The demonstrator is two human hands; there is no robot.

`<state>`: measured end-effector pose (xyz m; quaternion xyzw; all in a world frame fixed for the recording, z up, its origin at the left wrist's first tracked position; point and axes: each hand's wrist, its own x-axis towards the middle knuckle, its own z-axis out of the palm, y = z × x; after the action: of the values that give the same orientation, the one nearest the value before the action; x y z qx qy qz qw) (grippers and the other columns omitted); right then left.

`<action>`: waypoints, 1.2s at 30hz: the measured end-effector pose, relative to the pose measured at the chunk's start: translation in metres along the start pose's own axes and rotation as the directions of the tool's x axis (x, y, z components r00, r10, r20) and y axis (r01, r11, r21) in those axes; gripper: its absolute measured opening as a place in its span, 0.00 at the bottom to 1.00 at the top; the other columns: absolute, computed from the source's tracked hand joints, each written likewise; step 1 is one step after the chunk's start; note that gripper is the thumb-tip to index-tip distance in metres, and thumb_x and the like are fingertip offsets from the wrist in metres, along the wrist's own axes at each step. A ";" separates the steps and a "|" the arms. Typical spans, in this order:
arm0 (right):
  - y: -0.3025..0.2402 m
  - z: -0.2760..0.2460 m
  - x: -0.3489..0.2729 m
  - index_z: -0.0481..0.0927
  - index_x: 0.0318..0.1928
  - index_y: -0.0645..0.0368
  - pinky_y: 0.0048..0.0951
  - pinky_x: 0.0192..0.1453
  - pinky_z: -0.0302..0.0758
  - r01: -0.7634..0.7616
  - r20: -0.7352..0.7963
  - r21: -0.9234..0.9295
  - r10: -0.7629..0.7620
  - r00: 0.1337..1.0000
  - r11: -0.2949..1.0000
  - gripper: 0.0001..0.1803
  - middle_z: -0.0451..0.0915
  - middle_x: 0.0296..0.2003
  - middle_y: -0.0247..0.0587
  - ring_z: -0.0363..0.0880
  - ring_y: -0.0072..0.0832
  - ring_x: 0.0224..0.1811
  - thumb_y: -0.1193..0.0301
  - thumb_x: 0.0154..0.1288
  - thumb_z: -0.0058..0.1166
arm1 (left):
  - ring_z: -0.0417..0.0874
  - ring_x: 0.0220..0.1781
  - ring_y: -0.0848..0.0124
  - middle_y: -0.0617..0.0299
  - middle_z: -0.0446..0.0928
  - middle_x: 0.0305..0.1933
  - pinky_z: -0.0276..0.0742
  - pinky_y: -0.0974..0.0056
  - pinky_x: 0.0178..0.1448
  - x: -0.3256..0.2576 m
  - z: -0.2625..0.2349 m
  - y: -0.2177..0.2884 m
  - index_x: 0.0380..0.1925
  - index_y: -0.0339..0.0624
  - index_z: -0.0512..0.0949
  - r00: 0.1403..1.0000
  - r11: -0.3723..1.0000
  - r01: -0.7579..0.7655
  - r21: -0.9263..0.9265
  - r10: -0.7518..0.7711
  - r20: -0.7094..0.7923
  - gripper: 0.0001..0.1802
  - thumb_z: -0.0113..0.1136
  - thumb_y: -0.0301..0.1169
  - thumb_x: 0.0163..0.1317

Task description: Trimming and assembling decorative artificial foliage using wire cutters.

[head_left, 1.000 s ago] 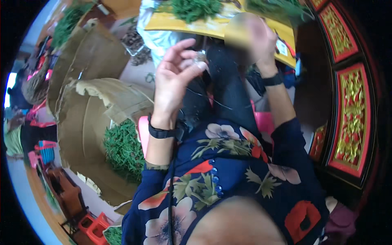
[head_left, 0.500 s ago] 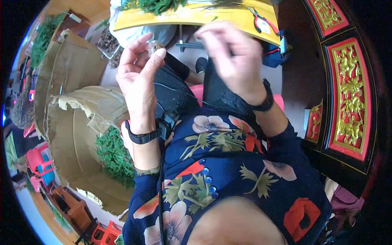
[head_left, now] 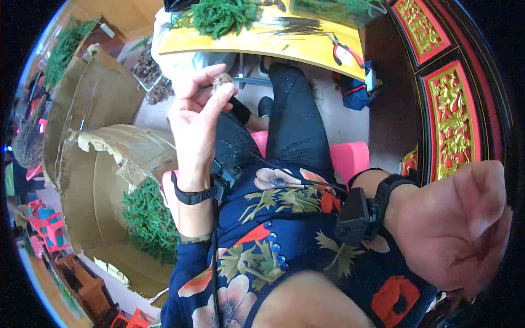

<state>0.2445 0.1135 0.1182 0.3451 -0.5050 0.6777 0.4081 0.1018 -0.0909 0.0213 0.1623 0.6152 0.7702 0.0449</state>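
Observation:
My left hand (head_left: 197, 115) is raised before the near edge of the yellow table (head_left: 213, 46). Between its thumb and fingers it pinches a small, rounded, rough brown piece that looks like a pine cone (head_left: 222, 80). Far out to the right side, low in the picture, is my right hand (head_left: 448, 224), turned palm up and away from the table. Its fingertips run into the dark rim and are smeared, so whether they grip anything is hidden. On the table lie green needle-like sprigs (head_left: 219, 16), thin dark wires (head_left: 298, 26) and red-handled pliers (head_left: 345, 52).
A torn cardboard box (head_left: 98, 186) holding more green sprigs (head_left: 147, 218) stands at my left. Beyond it a basket of brown clumps (head_left: 146, 68) sits on the floor. A dark panel with gold carving (head_left: 451, 120) rises at the right. Under me is a pink stool (head_left: 350, 158).
My right hand has swung from in front of the table down to the far right. My left hand, still pinching the brown piece, has shifted slightly right. More of the table shows.

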 end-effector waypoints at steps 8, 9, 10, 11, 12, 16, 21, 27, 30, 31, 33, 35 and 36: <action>0.003 0.000 -0.001 0.63 0.17 0.48 0.23 0.34 0.53 -0.145 0.113 -0.033 0.147 0.983 0.989 0.14 0.61 0.18 0.25 0.56 0.16 0.22 0.68 0.57 0.49 | 0.79 0.41 0.74 0.61 0.76 0.41 0.71 0.74 0.41 0.005 0.001 0.002 0.50 0.36 0.73 0.994 1.000 0.020 -0.010 -0.019 0.108 0.20 0.61 0.26 0.55; 0.002 0.001 -0.002 0.63 0.16 0.48 0.23 0.34 0.53 -0.161 0.125 -0.035 0.164 0.979 0.986 0.14 0.61 0.18 0.25 0.56 0.16 0.22 0.67 0.56 0.50 | 0.79 0.41 0.74 0.61 0.76 0.41 0.71 0.74 0.41 0.004 0.002 0.002 0.50 0.36 0.73 0.993 1.000 0.027 -0.008 -0.026 0.112 0.20 0.61 0.26 0.55; 0.000 0.002 -0.003 0.62 0.16 0.47 0.23 0.34 0.53 -0.176 0.136 -0.037 0.180 0.974 0.984 0.15 0.61 0.18 0.24 0.56 0.16 0.22 0.67 0.56 0.50 | 0.79 0.41 0.74 0.61 0.76 0.41 0.72 0.74 0.42 0.003 0.003 0.002 0.50 0.36 0.73 0.993 0.999 0.027 -0.028 -0.024 0.119 0.21 0.61 0.25 0.55; -0.001 0.004 -0.004 0.61 0.15 0.47 0.22 0.34 0.53 -0.191 0.148 -0.041 0.195 0.970 0.981 0.16 0.61 0.19 0.24 0.57 0.15 0.21 0.67 0.56 0.51 | 0.79 0.41 0.74 0.61 0.76 0.41 0.73 0.73 0.42 0.002 0.005 0.002 0.50 0.36 0.73 0.992 0.998 0.027 -0.049 -0.021 0.127 0.21 0.61 0.24 0.54; 0.028 0.005 -0.013 0.61 0.15 0.47 0.22 0.34 0.53 -0.215 0.159 0.023 0.209 0.965 0.976 0.16 0.61 0.19 0.24 0.57 0.15 0.21 0.67 0.56 0.51 | 0.79 0.41 0.74 0.60 0.76 0.41 0.74 0.73 0.43 -0.003 -0.007 -0.004 0.51 0.36 0.73 0.997 0.999 0.025 -0.036 -0.023 0.068 0.22 0.62 0.23 0.53; 0.101 0.024 -0.051 0.75 0.35 0.63 0.19 0.26 0.64 -0.467 -0.113 -0.565 0.497 0.861 0.681 0.04 0.75 0.26 0.30 0.68 0.17 0.21 0.79 0.61 0.47 | 0.78 0.41 0.75 0.61 0.75 0.41 0.74 0.73 0.45 0.001 -0.006 -0.004 0.51 0.36 0.72 0.998 0.998 -0.006 -0.068 0.010 0.061 0.25 0.62 0.19 0.51; 0.125 0.021 -0.070 0.76 0.37 0.62 0.22 0.25 0.69 -0.267 0.030 -0.777 0.458 0.889 0.570 0.04 0.75 0.22 0.38 0.73 0.24 0.20 0.78 0.60 0.49 | 0.77 0.43 0.75 0.62 0.74 0.41 0.74 0.73 0.48 0.003 -0.005 -0.004 0.52 0.35 0.71 0.999 0.999 -0.015 -0.038 0.017 0.051 0.27 0.63 0.17 0.49; 0.132 0.021 -0.071 0.76 0.36 0.61 0.27 0.25 0.71 -0.190 0.058 -0.833 0.424 0.904 0.519 0.04 0.75 0.24 0.44 0.77 0.32 0.22 0.77 0.59 0.51 | 0.76 0.43 0.76 0.63 0.73 0.41 0.74 0.73 0.49 0.004 -0.003 -0.003 0.51 0.35 0.71 0.999 0.998 -0.014 -0.056 0.016 0.040 0.26 0.63 0.16 0.49; 0.131 0.023 -0.071 0.75 0.35 0.61 0.28 0.25 0.72 -0.198 0.043 -0.827 0.411 0.910 0.526 0.04 0.76 0.24 0.45 0.78 0.35 0.23 0.77 0.58 0.52 | 0.77 0.42 0.75 0.62 0.74 0.41 0.74 0.73 0.48 0.004 -0.004 -0.005 0.51 0.34 0.71 0.999 0.998 -0.015 -0.065 0.018 0.037 0.25 0.62 0.16 0.49; 0.131 0.024 -0.071 0.75 0.35 0.60 0.29 0.25 0.72 -0.210 0.029 -0.834 0.420 0.907 0.511 0.04 0.76 0.24 0.45 0.78 0.36 0.23 0.77 0.58 0.52 | 0.77 0.42 0.75 0.62 0.74 0.41 0.74 0.72 0.47 0.003 -0.004 -0.006 0.51 0.34 0.71 0.999 0.997 -0.013 -0.072 0.016 0.043 0.25 0.62 0.17 0.50; 0.131 0.025 -0.071 0.75 0.35 0.60 0.29 0.25 0.72 -0.234 -0.004 -0.846 0.433 0.901 0.479 0.04 0.76 0.24 0.45 0.78 0.37 0.23 0.77 0.58 0.52 | 0.77 0.41 0.75 0.61 0.75 0.41 0.75 0.72 0.47 0.003 -0.003 -0.006 0.51 0.34 0.72 0.998 0.997 -0.011 -0.077 0.015 0.054 0.24 0.61 0.17 0.51; 0.132 0.026 -0.071 0.75 0.35 0.60 0.30 0.25 0.72 -0.224 -0.004 -0.851 0.421 0.907 0.474 0.04 0.76 0.24 0.45 0.78 0.37 0.23 0.77 0.58 0.52 | 0.78 0.41 0.74 0.60 0.75 0.41 0.76 0.72 0.46 0.003 -0.003 -0.005 0.50 0.33 0.71 0.994 0.987 0.076 -0.142 -0.063 0.094 0.21 0.59 0.20 0.54; 0.132 0.027 -0.071 0.75 0.35 0.60 0.30 0.25 0.72 -0.212 -0.001 -0.857 0.410 0.912 0.469 0.04 0.76 0.23 0.45 0.78 0.38 0.23 0.77 0.58 0.53 | 0.78 0.40 0.74 0.60 0.76 0.41 0.76 0.72 0.45 0.003 -0.003 -0.005 0.50 0.32 0.71 0.988 0.977 0.120 -0.174 -0.101 0.116 0.20 0.58 0.21 0.56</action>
<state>0.1574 0.0525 0.0089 0.0747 -0.8612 0.3725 0.3375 0.0973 -0.0914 0.0167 0.1640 0.5479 0.8091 0.1351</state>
